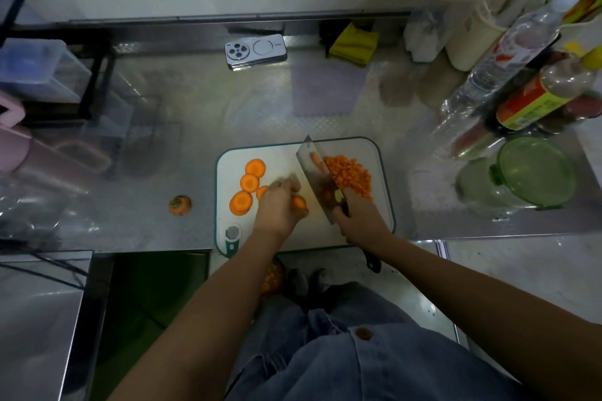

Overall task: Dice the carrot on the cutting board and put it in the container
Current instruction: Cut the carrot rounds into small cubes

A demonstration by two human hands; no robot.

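Step in hand: dicing, part done. Left hand has its fingers curled down over a carrot piece near the middle of the cutting board, pinning it. Right hand is wrapped round the handle of the cleaver. The blade stands just beside the left fingertips, tip pointing away from the person.

Carrot lies in three lots on the board: round slices at the left, the held piece at centre, a diced pile at the right behind the blade. A cut-off carrot end sits on the steel counter, left of the board.

To do it well, I judge: keep the left fingertips tucked and knuckles to the blade face, cut straight down, and walk the hand back toward the slices — the blur at the fingers hides how close they are.

Edges and room: the board's near edge runs along the counter's front lip, and the handle end pokes past it, so no pushing toward the body. The pile sits close to the board's right edge. The green container stands well apart to the right, bottles crowded behind it — open counter lies between for the carry. Whether its lid is on, I cannot tell.
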